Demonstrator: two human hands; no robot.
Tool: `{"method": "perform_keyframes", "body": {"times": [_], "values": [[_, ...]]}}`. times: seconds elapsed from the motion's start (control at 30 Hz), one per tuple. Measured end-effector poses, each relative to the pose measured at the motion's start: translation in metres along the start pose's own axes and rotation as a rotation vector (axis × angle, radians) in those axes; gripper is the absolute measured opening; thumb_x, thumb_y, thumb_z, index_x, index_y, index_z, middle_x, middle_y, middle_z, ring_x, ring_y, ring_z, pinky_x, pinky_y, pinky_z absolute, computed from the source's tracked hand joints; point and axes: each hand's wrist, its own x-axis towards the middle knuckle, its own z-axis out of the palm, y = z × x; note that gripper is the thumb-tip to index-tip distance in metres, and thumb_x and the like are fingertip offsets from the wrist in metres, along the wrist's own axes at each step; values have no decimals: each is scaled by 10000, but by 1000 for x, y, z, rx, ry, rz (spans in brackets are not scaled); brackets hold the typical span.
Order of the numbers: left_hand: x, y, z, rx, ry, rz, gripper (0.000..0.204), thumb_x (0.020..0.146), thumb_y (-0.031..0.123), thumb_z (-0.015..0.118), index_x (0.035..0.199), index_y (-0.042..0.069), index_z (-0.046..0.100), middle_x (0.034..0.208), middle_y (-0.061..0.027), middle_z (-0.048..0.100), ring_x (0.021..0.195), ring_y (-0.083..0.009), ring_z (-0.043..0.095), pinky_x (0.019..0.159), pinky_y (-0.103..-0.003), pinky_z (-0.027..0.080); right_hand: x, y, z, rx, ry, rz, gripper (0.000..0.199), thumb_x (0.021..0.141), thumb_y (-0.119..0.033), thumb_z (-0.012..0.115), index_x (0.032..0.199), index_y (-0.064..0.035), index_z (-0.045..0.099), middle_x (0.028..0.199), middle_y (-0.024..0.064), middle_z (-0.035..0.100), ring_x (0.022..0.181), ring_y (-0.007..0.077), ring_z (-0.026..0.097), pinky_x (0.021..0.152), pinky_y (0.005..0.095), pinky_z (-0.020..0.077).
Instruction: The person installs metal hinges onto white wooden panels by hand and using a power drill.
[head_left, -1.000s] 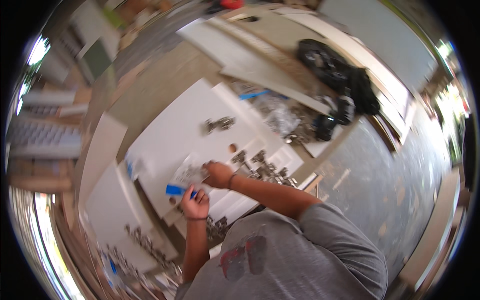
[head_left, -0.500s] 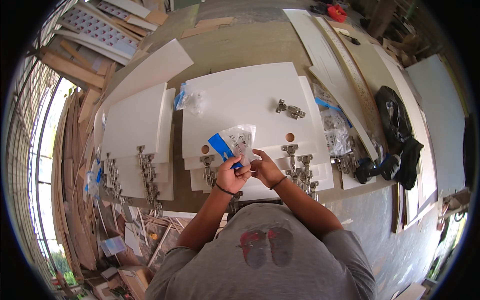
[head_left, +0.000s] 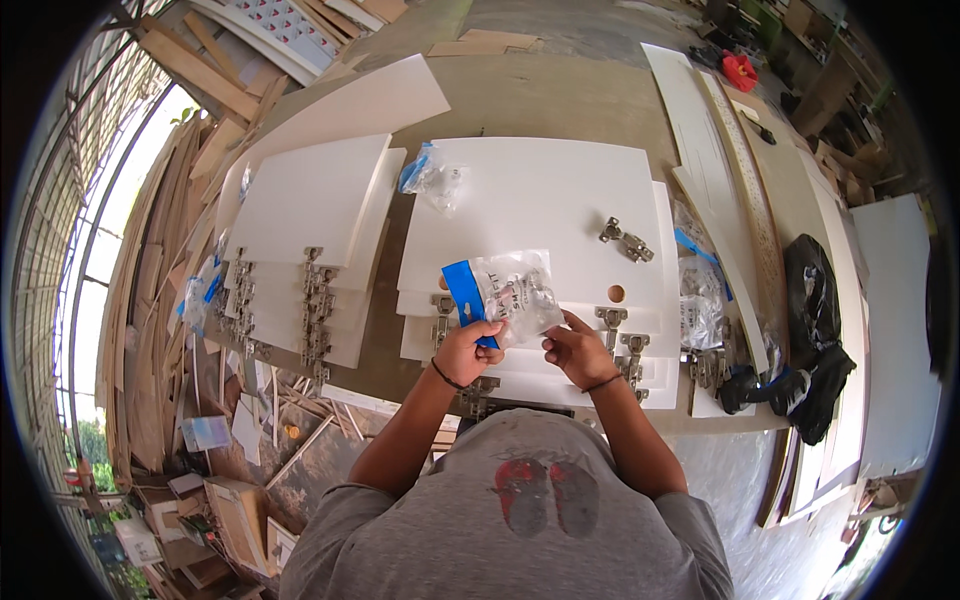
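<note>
A clear plastic bag (head_left: 520, 290) with a blue header strip is held up over the front of the middle stack of white panels. My left hand (head_left: 468, 352) grips it by the blue strip, thumb on top. At the opposite lower corner, the fingers of my right hand (head_left: 578, 350) pinch the plastic. Small contents inside are too blurred to name. The top white panel (head_left: 530, 200) has a round hole (head_left: 616, 294) near its front right; another is partly covered by the bag. Two loose metal hinges (head_left: 626, 240) lie on that panel.
Another bag (head_left: 432, 178) rests on the panel's back left. Hinged panels (head_left: 310, 205) are stacked at left. To the right are bagged hardware (head_left: 700, 300), long boards (head_left: 690, 130), a cordless drill (head_left: 765, 390) and a black plastic bag (head_left: 812, 290). Wood scraps (head_left: 300, 430) litter the floor at left.
The bag has been spread wider and turned flatter between my hands. My right hand has moved right, away from the left. The whole view has shifted, with the panels appearing farther right.
</note>
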Motion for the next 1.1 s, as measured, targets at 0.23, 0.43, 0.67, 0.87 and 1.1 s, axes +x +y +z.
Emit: {"method": "perform_keyframes", "body": {"times": [0.23, 0.43, 0.67, 0.87, 1.1], "values": [[-13, 2, -3, -5, 35, 67, 139, 807, 137, 562, 890, 27, 586, 567, 30, 367, 467, -78, 263, 480, -236, 225, -7, 1, 4, -45, -98, 92, 250, 835, -51, 552, 1073, -12, 487, 970, 108, 598, 688, 116, 529, 583, 248, 435], [-19, -4, 0, 87, 114, 142, 133, 820, 131, 570, 905, 30, 591, 631, 15, 448, 488, -73, 295, 484, -233, 264, -10, 10, 20, -121, -160, 204, 283, 882, -127, 542, 1113, -18, 420, 937, 145, 601, 665, 123, 551, 584, 270, 460], [-32, 4, 2, 370, 243, 320, 207, 824, 171, 594, 983, 37, 606, 724, -5, 555, 563, -85, 475, 497, -213, 382, -19, 7, 20, -158, -184, 225, 405, 876, -118, 548, 1236, -61, 373, 924, 100, 579, 685, 115, 540, 575, 248, 455], [-27, 10, -55, 923, 317, 878, 211, 815, 177, 606, 989, 59, 620, 781, 7, 588, 600, -78, 510, 554, -206, 438, -20, 9, 0, -230, -186, 266, 206, 855, -132, 582, 1032, -57, 507, 869, 35, 575, 710, 110, 533, 580, 253, 447], [-45, 71, -86, -309, 194, 718, 116, 813, 152, 578, 925, 142, 607, 570, 34, 396, 458, -85, 310, 429, -213, 271, -42, 2, -15, -217, -179, 196, 212, 838, -138, 597, 1008, -57, 500, 855, 57, 587, 745, 135, 552, 602, 287, 454]]}}
